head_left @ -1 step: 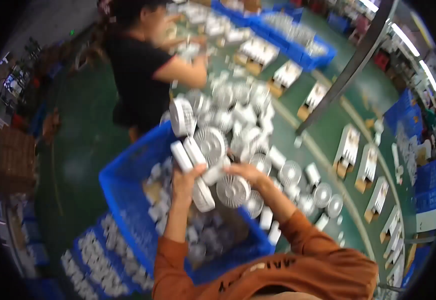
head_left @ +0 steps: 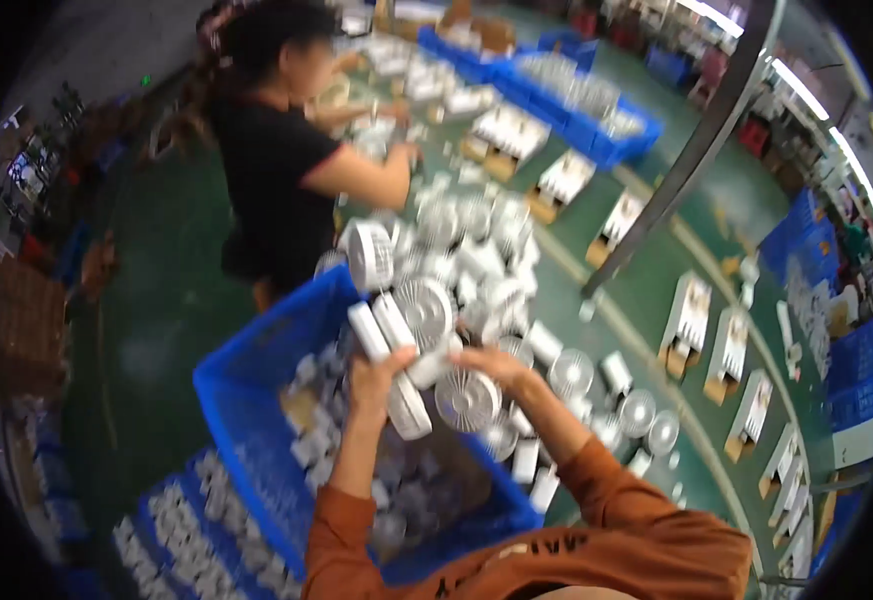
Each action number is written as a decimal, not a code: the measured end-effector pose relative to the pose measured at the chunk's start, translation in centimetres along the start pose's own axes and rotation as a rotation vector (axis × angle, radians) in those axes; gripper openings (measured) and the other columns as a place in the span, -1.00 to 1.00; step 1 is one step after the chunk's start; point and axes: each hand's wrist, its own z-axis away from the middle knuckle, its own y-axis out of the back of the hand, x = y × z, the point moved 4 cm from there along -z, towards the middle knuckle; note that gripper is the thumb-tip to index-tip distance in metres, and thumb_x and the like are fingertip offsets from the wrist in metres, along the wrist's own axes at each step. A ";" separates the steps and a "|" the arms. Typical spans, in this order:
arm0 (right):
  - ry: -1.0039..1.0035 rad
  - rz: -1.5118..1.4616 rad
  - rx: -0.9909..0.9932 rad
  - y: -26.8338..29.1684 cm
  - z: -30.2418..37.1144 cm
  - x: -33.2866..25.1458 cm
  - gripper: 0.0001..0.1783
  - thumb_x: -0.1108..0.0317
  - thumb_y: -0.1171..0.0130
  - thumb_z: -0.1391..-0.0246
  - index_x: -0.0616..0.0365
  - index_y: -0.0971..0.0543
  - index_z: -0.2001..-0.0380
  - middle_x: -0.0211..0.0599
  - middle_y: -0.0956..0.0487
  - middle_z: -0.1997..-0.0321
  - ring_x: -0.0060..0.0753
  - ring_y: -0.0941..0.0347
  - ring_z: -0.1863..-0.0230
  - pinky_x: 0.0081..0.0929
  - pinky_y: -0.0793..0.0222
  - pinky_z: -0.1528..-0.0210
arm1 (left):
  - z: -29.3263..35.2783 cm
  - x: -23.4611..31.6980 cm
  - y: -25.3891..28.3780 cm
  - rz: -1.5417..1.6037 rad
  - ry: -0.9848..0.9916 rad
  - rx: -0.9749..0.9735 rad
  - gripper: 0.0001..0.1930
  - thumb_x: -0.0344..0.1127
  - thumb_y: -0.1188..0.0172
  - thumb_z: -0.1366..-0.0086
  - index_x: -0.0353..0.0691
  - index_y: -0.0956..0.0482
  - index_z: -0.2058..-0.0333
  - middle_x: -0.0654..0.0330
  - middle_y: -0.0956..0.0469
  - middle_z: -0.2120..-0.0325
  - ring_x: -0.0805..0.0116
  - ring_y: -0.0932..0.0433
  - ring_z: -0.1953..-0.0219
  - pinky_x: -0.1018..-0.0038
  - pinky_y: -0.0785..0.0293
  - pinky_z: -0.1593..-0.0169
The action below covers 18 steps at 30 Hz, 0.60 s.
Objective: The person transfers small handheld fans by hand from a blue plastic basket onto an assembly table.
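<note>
We see our left hand (head_left: 371,375) raised over the blue crate (head_left: 246,400), fingers closed around a stack of white finned discs (head_left: 396,370) that reaches from above the hand down past it. Our right hand (head_left: 496,365) sits just beside it, fingers curled over the top of a round finned disc (head_left: 466,400) held face-on to us, its ribs fanning out from the centre; the blur keeps us from telling how firmly it grips. Both hands and their pieces hang above the near right corner of the crate, which is filled with more white parts. Just beyond our hands a big heap of the same discs (head_left: 466,260) covers the green table (head_left: 576,290). Cardboard trays (head_left: 686,320) of white pieces stand in rows along the table's right side, and more blue crates (head_left: 576,110) sit at its far end. Another person in a black top (head_left: 276,180) stands at the left of the table, one arm stretched toward the heap.
</note>
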 end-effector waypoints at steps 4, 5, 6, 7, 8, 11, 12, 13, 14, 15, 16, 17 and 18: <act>0.121 -0.006 0.074 5.6 -1.3 -1.5 -0.21 0.15 -0.23 0.10 0.19 -0.15 -0.16 -0.17 -0.30 -0.10 -0.34 -0.21 -0.10 -0.45 -0.12 -0.13 | -4.1 -2.2 -5.4 0.268 0.028 -0.101 -0.50 -0.47 -0.28 0.16 -0.29 -0.39 0.15 0.23 -0.46 0.32 0.38 -0.47 0.31 0.49 -0.42 0.22; 0.111 0.044 0.085 6.6 -1.7 -2.1 -0.21 0.11 -0.23 0.11 0.18 -0.16 -0.15 -0.16 -0.30 -0.11 -0.33 -0.21 -0.11 -0.44 -0.12 -0.13 | -5.3 -3.2 -6.0 0.243 0.021 -0.090 -0.48 -0.46 -0.28 0.17 -0.30 -0.38 0.14 0.22 -0.48 0.33 0.38 -0.47 0.33 0.49 -0.42 0.23; 0.121 0.055 0.088 7.4 -2.5 -2.9 -0.21 0.11 -0.23 0.11 0.18 -0.16 -0.15 -0.16 -0.30 -0.11 -0.33 -0.21 -0.11 -0.44 -0.12 -0.13 | -6.7 -4.3 -6.2 0.250 0.008 -0.096 -0.48 -0.46 -0.28 0.17 -0.30 -0.38 0.14 0.22 -0.48 0.33 0.38 -0.47 0.33 0.49 -0.42 0.23; 0.038 0.157 0.093 8.2 -3.4 -3.4 -0.24 0.03 -0.20 0.10 0.22 -0.23 -0.10 -0.20 -0.35 -0.03 -0.38 -0.26 -0.02 -0.50 -0.19 -0.05 | -8.1 -5.7 -5.9 0.124 -0.041 -0.031 -0.49 -0.47 -0.28 0.19 -0.30 -0.39 0.15 0.22 -0.48 0.33 0.38 -0.47 0.34 0.49 -0.42 0.23; -0.050 0.253 0.100 8.9 -4.1 -3.2 -0.26 -0.04 -0.18 0.10 0.26 -0.30 -0.05 -0.24 -0.40 0.05 -0.44 -0.32 0.06 -0.55 -0.26 0.03 | -9.3 -7.0 -5.5 -0.005 -0.084 0.033 -0.49 -0.48 -0.28 0.21 -0.30 -0.39 0.17 0.22 -0.48 0.34 0.38 -0.47 0.34 0.49 -0.42 0.24; -0.151 0.243 0.123 12.4 -8.7 -1.6 -0.32 -0.13 -0.13 0.09 0.26 -0.42 0.09 -0.29 -0.48 0.16 -0.51 -0.39 0.17 -0.57 -0.33 0.13 | -11.9 -8.2 -4.6 -0.382 -0.048 0.206 -0.42 -0.40 -0.31 0.32 -0.34 -0.38 0.19 0.08 -0.49 0.31 0.31 -0.50 0.30 0.47 -0.42 0.21; -0.145 0.093 0.059 12.3 -9.3 -2.0 -0.39 -0.06 -0.11 0.04 0.27 -0.43 0.11 -0.30 -0.49 0.19 -0.55 -0.42 0.23 -0.58 -0.38 0.20 | -12.8 -9.4 -4.1 -0.421 -0.008 0.238 -0.36 -0.36 -0.29 0.35 -0.37 -0.34 0.16 -0.02 -0.49 0.29 0.17 -0.51 0.26 0.41 -0.42 0.17; -0.166 0.024 0.014 13.2 -11.0 -1.3 -0.48 0.00 -0.09 -0.01 0.26 -0.44 0.14 -0.31 -0.51 0.25 -0.59 -0.45 0.31 -0.61 -0.42 0.28 | -13.1 -9.5 -4.2 -0.427 -0.002 0.235 -0.36 -0.36 -0.29 0.35 -0.37 -0.34 0.16 -0.02 -0.49 0.29 0.17 -0.51 0.26 0.41 -0.42 0.17; -0.194 0.057 0.021 14.5 -12.1 -1.1 -0.50 0.01 -0.08 -0.02 0.26 -0.45 0.17 -0.31 -0.52 0.29 -0.59 -0.45 0.34 -0.61 -0.43 0.31 | -13.2 -9.1 -4.4 -0.514 -0.034 0.244 -0.37 -0.33 -0.27 0.32 -0.35 -0.32 0.15 -0.05 -0.47 0.28 0.07 -0.48 0.24 0.35 -0.39 0.14; -0.222 0.091 0.028 15.7 -13.2 -0.7 -0.52 0.03 -0.07 -0.03 0.25 -0.46 0.19 -0.31 -0.53 0.32 -0.59 -0.46 0.38 -0.61 -0.43 0.34 | -13.4 -9.0 -4.6 -0.599 -0.067 0.251 -0.38 -0.30 -0.24 0.28 -0.33 -0.30 0.14 -0.09 -0.46 0.28 -0.02 -0.46 0.22 0.28 -0.36 0.10; -0.193 0.132 0.029 16.0 -14.0 -1.0 -0.52 0.02 -0.09 0.00 0.25 -0.46 0.22 -0.34 -0.53 0.38 -0.57 -0.47 0.42 -0.60 -0.44 0.38 | -14.0 -9.8 -4.5 -0.686 -0.079 0.271 -0.39 -0.29 -0.23 0.26 -0.34 -0.29 0.14 -0.10 -0.39 0.23 -0.05 -0.39 0.15 0.28 -0.32 0.05; -0.176 0.312 0.092 17.1 -13.7 -1.4 -0.51 0.00 -0.13 0.04 0.25 -0.48 0.25 -0.36 -0.53 0.44 -0.57 -0.46 0.43 -0.61 -0.42 0.43 | -14.7 -10.6 -4.2 -0.699 -0.058 0.253 -0.30 -0.25 -0.28 0.27 -0.32 -0.26 0.07 -0.11 -0.28 0.13 -0.05 -0.31 0.07 0.27 -0.27 0.01; -0.154 0.328 0.117 17.6 -14.0 -1.2 -0.50 -0.03 -0.15 0.07 0.25 -0.50 0.31 -0.38 -0.52 0.49 -0.58 -0.45 0.46 -0.62 -0.38 0.47 | -15.1 -11.1 -3.9 -0.715 -0.104 0.280 -0.24 -0.23 -0.30 0.28 -0.30 -0.23 0.02 -0.11 -0.23 0.08 -0.06 -0.27 0.04 0.25 -0.25 -0.01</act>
